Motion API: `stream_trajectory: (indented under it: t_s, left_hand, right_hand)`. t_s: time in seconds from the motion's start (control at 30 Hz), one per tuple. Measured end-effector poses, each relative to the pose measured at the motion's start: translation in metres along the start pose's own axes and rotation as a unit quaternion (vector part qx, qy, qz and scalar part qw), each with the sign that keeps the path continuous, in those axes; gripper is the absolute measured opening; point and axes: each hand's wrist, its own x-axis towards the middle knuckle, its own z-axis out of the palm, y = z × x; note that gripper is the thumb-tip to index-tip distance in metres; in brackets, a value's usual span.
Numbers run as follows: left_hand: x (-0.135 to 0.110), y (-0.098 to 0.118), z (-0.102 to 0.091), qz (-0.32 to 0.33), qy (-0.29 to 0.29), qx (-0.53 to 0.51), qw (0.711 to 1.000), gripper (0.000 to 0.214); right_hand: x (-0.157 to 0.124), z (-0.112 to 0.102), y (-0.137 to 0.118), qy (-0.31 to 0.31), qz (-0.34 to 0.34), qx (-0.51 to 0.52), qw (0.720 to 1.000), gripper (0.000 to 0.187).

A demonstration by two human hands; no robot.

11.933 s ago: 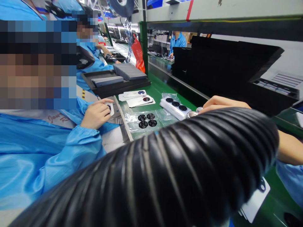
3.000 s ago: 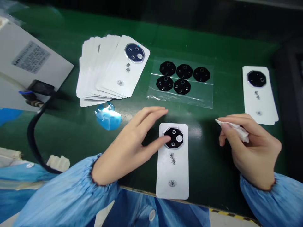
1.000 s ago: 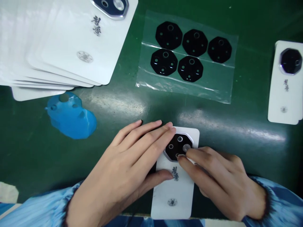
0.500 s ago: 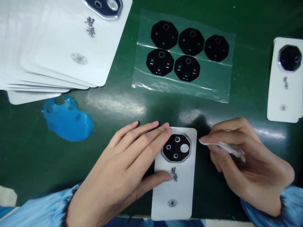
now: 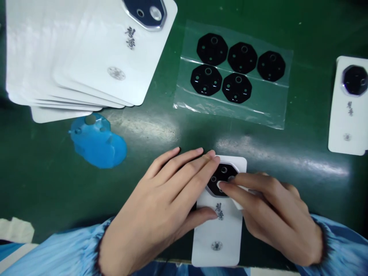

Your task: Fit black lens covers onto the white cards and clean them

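A white phone back cover (image 5: pixel 215 233) lies upright at the table's front edge, its black octagonal camera plate (image 5: pixel 214 187) at the top. My left hand (image 5: pixel 158 201) rests flat with fingers stretched, the fingertips touching the cover's upper left and the thumb over its printed characters; it grips nothing. Between the fingers of my right hand (image 5: pixel 276 211) is a folded white wipe (image 5: pixel 238 203), pressed against the camera plate. My right fingers hide the plate's right side and part of the wipe.
A fanned stack of white covers (image 5: pixel 92 69) fills the upper left. Below it lies a blue film piece (image 5: pixel 99 147). A clear plastic sheet (image 5: pixel 267 115) with several black octagonal plates lies at the back. More white covers (image 5: pixel 346 124) sit at the far right.
My right hand has moved left with the wipe, from beside the cover onto its camera plate. My left hand keeps its place on the cover. The whole view has shifted slightly.
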Motion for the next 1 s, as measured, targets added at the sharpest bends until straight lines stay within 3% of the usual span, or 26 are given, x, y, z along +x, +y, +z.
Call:
stream_trajectory:
  t_s: [0.73,0.87,1.0]
  left_hand:
    - [0.000,0.000,0.000,0.001,0.002,0.003,1.000,0.062]
    - [0.000,0.001,0.001,0.003,0.000,0.007,1.000,0.063]
    - [-0.001,0.001,0.001,0.006,0.009,0.004,1.000,0.062]
  right_hand:
    - [0.013,0.007,-0.002,-0.010,-0.033,-0.055,0.998,0.027]
    - [0.010,0.005,-0.002,-0.001,0.032,-0.010,0.999,0.025]
    - [0.007,-0.003,0.001,0.106,0.168,0.113,0.974,0.024]
